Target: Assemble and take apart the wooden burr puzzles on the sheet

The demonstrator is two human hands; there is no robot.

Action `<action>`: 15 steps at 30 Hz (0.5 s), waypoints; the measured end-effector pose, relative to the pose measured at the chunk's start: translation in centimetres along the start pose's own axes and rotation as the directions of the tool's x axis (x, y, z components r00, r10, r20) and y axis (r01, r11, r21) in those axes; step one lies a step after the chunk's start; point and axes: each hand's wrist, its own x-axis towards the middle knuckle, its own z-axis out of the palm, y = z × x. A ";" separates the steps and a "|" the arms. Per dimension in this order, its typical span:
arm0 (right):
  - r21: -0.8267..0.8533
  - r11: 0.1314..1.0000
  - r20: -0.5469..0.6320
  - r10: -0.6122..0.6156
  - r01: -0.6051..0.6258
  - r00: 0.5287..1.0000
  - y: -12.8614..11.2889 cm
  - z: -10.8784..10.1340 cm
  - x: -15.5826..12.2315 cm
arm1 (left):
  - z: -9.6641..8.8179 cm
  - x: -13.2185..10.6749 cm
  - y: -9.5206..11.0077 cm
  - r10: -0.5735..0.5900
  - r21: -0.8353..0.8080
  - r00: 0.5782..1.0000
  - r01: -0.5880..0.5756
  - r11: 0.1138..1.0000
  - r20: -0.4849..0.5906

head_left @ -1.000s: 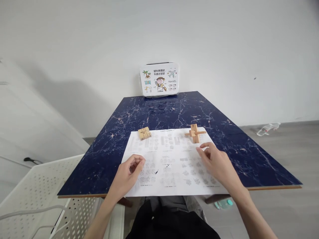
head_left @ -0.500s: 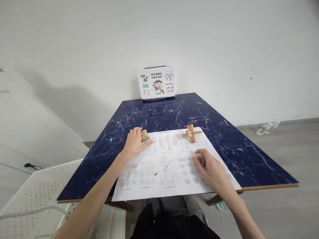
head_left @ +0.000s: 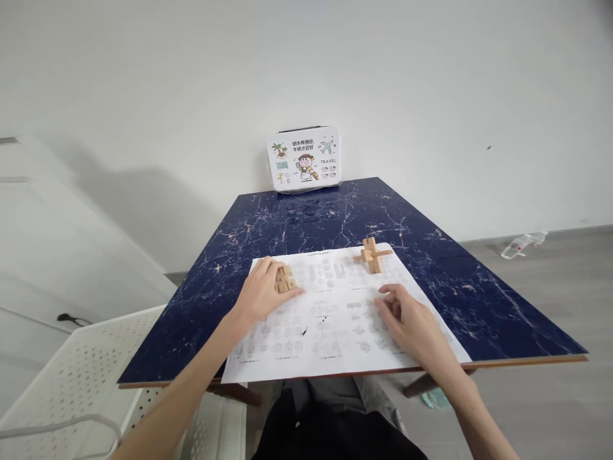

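Observation:
A wooden block puzzle [head_left: 285, 279], cube-like and made of several light pieces, rests on the white printed sheet [head_left: 335, 354]. My left hand [head_left: 261, 289] is wrapped round its left side, with the thumb along its near face, so part of it is hidden. My right hand [head_left: 407, 322] lies over the right part of the sheet, fingers loosely curled, thumb and forefinger apart, holding nothing. Beyond it, on the sheet's far right corner, stands a cross-shaped wooden interlocking puzzle [head_left: 372, 257], touched by neither hand.
The sheet lies on a dark blue marbled table [head_left: 311, 223]. A white case with cartoon prints [head_left: 306, 160] leans on the wall at the back. White perforated shelving [head_left: 96, 358] stands at the left, and a plastic bottle [head_left: 520, 246] lies on the floor at the right.
My left hand has drawn the block puzzle a little nearer across the sheet. The right hand keeps nearly the same pose. The whole view has shifted slightly.

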 end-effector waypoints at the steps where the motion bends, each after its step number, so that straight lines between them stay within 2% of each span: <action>1: -0.004 1.000 0.001 -0.007 0.007 1.000 0.0 0.0 0.0 | -0.3 -1.2 0.7 0.014 -0.026 1.000 -0.014 1.000 0.010; 5: -0.027 1.000 -0.003 -0.016 0.016 1.000 -0.8 0.0 -0.2 | -0.5 -4.8 2.9 -0.014 -0.108 0.998 0.021 0.994 0.068; 8: 0.050 0.998 0.086 -0.041 0.037 0.995 -2.6 0.2 -0.7 | 0.0 -6.0 3.4 -0.036 -0.141 0.995 0.049 0.989 0.088; 12: 0.167 0.974 0.252 -0.193 0.154 0.948 -5.9 1.0 -1.3 | 0.2 -6.9 3.0 -0.053 -0.202 0.992 0.076 0.976 0.117; 15: 0.210 0.947 0.292 -0.299 0.244 0.909 -7.9 2.2 -1.4 | -0.4 -7.7 2.0 -0.060 -0.239 0.987 0.096 0.966 0.151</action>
